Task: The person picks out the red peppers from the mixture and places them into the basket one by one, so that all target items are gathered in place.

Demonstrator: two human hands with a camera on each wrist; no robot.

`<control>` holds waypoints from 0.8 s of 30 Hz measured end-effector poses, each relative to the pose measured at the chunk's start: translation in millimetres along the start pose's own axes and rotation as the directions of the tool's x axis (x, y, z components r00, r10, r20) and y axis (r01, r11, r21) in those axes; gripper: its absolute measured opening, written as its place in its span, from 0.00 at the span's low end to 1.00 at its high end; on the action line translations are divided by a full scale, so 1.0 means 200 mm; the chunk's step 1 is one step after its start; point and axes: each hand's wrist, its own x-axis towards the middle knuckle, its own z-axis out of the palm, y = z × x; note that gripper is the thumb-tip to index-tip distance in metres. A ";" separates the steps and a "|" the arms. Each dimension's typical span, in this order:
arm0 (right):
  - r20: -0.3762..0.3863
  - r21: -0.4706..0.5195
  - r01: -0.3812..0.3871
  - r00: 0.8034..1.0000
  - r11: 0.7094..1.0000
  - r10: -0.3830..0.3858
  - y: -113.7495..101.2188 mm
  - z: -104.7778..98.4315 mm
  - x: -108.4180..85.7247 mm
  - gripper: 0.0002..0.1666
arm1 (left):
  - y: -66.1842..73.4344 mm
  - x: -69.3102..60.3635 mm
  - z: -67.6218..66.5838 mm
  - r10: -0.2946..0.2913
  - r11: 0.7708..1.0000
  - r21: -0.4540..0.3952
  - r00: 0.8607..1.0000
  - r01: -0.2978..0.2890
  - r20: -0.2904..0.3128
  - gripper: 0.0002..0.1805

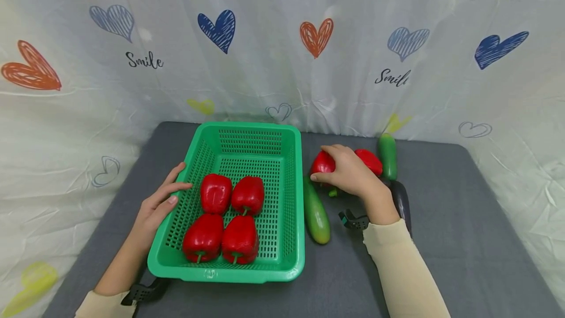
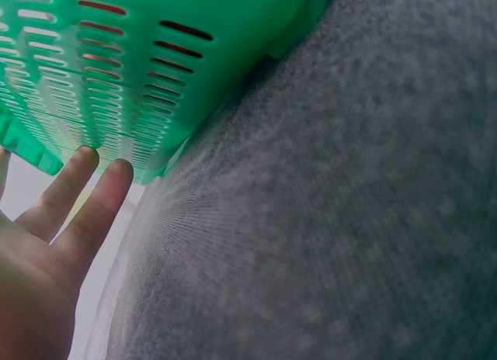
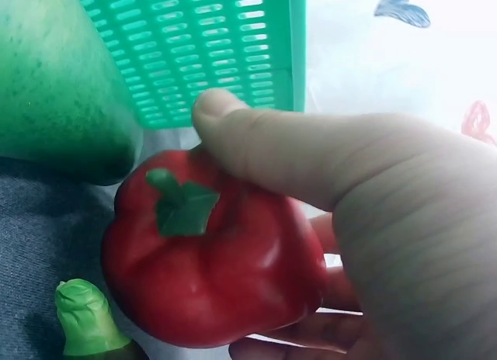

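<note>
My right hand (image 1: 348, 171) grips a red bell pepper (image 1: 322, 162) beside the green basket (image 1: 229, 275). In the right wrist view, the thumb lies over the top of this bell pepper (image 3: 225, 275) near its green stem, with fingers along its far side. My left hand (image 1: 154, 210) rests at the basket's left rim, its fingers fairly straight and spread. Two of those fingers (image 2: 97, 209) show outside the slotted wall in the left wrist view. Inside the basket, several red bell peppers (image 1: 216, 193) sit in its near half.
A green cucumber-like vegetable (image 1: 317, 212) lies along the basket's right side. Beyond my right hand are another red bell pepper (image 1: 370, 161), a second green vegetable (image 1: 388, 156) and a dark eggplant (image 1: 400, 202). A white curtain (image 1: 265, 77) with printed hearts hangs behind the grey table (image 1: 459, 220).
</note>
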 end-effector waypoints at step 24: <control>-0.199 -0.033 0.046 0.979 0.998 -0.052 -0.04 -0.02 -0.01 0.48 | -0.03 -0.01 0.00 0.022 1.000 0.002 1.000 -0.022 -0.008 0.20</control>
